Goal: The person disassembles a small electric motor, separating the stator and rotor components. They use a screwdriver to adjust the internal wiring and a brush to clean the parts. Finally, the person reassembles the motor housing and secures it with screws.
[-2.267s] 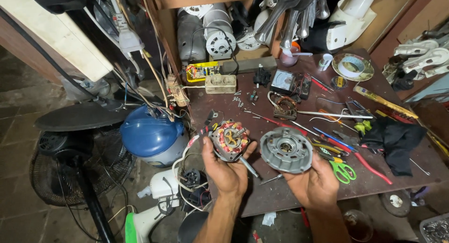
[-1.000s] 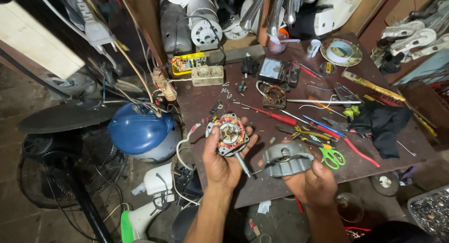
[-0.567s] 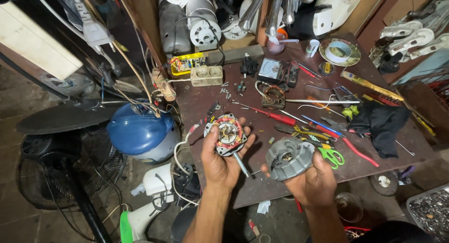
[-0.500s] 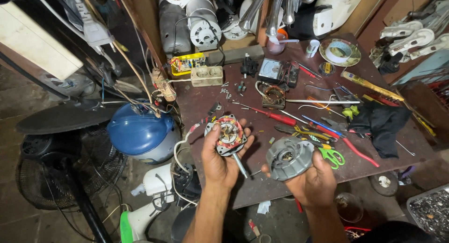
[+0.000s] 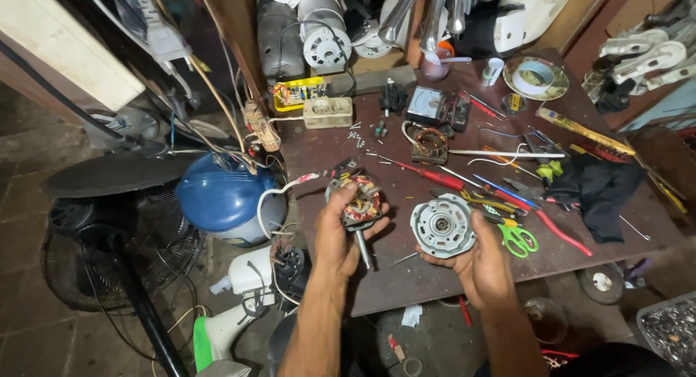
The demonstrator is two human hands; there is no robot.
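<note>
While our left hand (image 5: 339, 235) clasps the copper-wound motor core with its steel shaft (image 5: 360, 206) pointing toward lower frame, our right hand (image 5: 482, 264) grips the round grey metal motor cover (image 5: 442, 225) just right of it, face up, above the brown table (image 5: 326, 152); green-handled scissors (image 5: 516, 235) lie beside.

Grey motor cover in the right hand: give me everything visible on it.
The cover is a round, grey cast-metal disc with ribbed spokes and a central bearing hub with a dark hole. It is tilted face-up toward the camera, held from below by the right hand, fingers at its lower rim, above the table edge. Green scissors lie just beside it.
</note>
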